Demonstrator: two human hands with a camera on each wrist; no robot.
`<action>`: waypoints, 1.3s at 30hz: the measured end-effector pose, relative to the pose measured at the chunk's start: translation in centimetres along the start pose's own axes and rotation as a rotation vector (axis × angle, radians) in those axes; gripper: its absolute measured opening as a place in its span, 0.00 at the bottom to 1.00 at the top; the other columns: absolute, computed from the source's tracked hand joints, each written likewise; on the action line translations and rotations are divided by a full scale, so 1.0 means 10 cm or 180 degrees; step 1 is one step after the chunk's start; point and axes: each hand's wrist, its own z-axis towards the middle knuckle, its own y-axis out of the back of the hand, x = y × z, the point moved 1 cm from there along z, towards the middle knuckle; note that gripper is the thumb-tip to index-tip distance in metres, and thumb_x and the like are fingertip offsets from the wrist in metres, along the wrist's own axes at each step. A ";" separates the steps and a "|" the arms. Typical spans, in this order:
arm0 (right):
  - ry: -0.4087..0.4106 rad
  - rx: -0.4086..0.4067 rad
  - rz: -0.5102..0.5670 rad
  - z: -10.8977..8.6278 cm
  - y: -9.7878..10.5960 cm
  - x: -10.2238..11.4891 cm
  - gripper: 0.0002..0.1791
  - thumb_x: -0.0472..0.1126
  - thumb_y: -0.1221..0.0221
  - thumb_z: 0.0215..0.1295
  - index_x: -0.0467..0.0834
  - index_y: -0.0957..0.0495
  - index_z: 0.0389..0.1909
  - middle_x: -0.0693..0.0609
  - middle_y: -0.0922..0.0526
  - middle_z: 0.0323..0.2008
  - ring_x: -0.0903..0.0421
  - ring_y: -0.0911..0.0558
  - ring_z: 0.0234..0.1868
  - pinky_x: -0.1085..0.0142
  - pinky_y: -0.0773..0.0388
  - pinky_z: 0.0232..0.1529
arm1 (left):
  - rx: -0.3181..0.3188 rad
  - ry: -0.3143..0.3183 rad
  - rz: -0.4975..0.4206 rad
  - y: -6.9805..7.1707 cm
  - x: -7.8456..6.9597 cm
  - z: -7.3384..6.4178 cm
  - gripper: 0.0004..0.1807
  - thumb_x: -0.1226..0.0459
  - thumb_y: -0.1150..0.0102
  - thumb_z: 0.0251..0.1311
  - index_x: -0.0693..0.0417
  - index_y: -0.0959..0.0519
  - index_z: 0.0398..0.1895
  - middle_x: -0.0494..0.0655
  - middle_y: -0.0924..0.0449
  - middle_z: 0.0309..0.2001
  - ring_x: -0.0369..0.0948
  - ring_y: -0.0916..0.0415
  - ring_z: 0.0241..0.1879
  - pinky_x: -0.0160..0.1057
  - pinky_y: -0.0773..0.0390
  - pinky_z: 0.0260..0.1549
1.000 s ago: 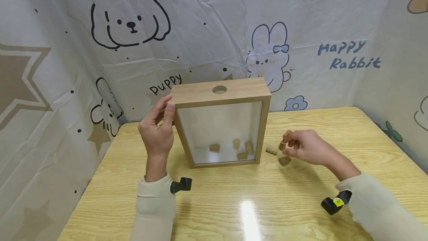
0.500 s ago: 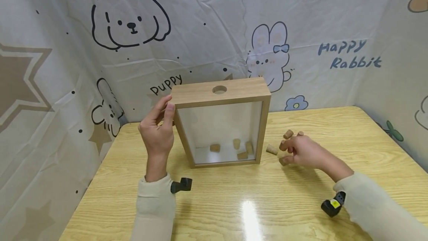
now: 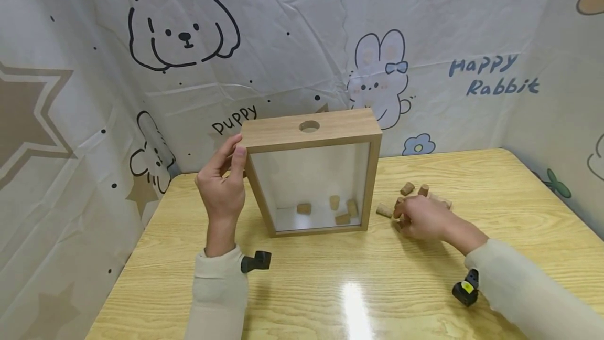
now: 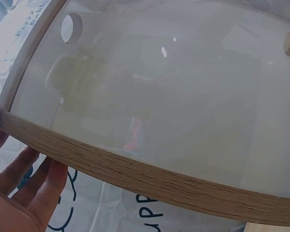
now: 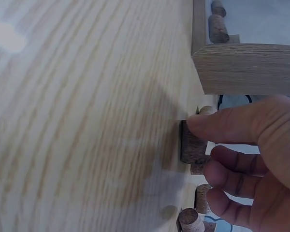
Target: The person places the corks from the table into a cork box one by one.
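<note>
While left hand [image 3: 222, 182] grips wooden-framed box [image 3: 311, 177] at its upper left corner, right hand [image 3: 427, 216] has its thumb tip at a cork [image 5: 191, 149] on the table [image 3: 306, 282], fingers bent alongside. Can't tell if it's pinched.

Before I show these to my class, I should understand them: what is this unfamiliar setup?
There is no machine here, just a person's two hands. The wide picture comes from a camera on the head; the other two from cameras on each wrist. On the table stands a wooden box with a clear front, a round hole on top and four corks inside. The left hand has its grip on the box's upper left corner. The right hand is among loose corks beside the box, its thumb against one; whether it is held, I cannot tell.
</note>
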 end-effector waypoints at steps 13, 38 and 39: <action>0.0088 -0.0084 -0.0378 0.00 -0.03 0.04 0.14 0.33 0.33 0.56 0.52 0.26 0.20 0.61 0.32 0.21 0.63 0.33 0.21 0.67 0.36 0.18 | -0.0013 0.0021 -0.0016 0.01 -0.01 0.01 0.12 0.68 0.39 0.68 0.57 0.14 0.51 0.47 0.14 0.47 0.34 0.17 0.38 0.27 0.20 0.31; -0.0261 -0.0772 0.0313 -0.07 0.57 0.08 0.10 0.39 0.31 0.61 0.38 0.14 0.39 0.56 0.23 0.25 0.60 0.27 0.25 0.61 0.28 0.27 | -0.0040 -0.0045 0.0002 -0.01 -0.02 0.01 0.11 0.70 0.38 0.67 0.58 0.14 0.50 0.48 0.14 0.45 0.35 0.17 0.39 0.30 0.20 0.41; -0.0278 -0.0813 0.0319 -0.07 0.60 0.09 0.10 0.40 0.31 0.61 0.37 0.15 0.39 0.56 0.23 0.26 0.59 0.27 0.25 0.61 0.27 0.28 | -0.0044 -0.0036 0.0014 -0.01 -0.02 0.00 0.11 0.70 0.38 0.66 0.58 0.14 0.50 0.48 0.14 0.45 0.36 0.17 0.39 0.29 0.20 0.41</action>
